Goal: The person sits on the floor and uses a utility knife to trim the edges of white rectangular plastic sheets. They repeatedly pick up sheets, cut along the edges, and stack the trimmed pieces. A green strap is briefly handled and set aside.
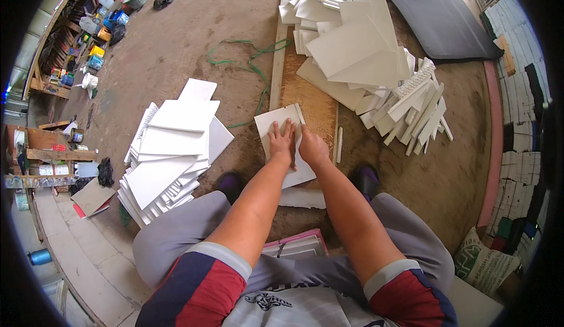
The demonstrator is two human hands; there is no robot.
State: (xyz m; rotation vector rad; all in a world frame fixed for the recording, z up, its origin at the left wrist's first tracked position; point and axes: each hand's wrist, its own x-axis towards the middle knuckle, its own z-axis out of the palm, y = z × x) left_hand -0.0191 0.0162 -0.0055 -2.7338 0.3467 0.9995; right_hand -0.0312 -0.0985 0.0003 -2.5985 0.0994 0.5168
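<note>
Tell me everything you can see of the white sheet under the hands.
The white sheet is thin, flat and smooth-looking, perhaps foam or card. It lies aslant on the wooden board, with a narrow strip along its upper right edge. The left hand lies flat on it; the right hand is curled at that edge. Hands hide part of it.

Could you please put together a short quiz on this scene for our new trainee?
1. True or false: the left hand is laid palm down on the white sheet.
2. Multiple choice: what colour is the loose cord on the floor, left of the brown board? (a) red (b) green (c) yellow
3. Open question: how is the right hand shaped, and where is it?

Key:
1. True.
2. (b) green.
3. Curled, at the right edge of the white sheet; whether it grips anything is hidden.
</note>
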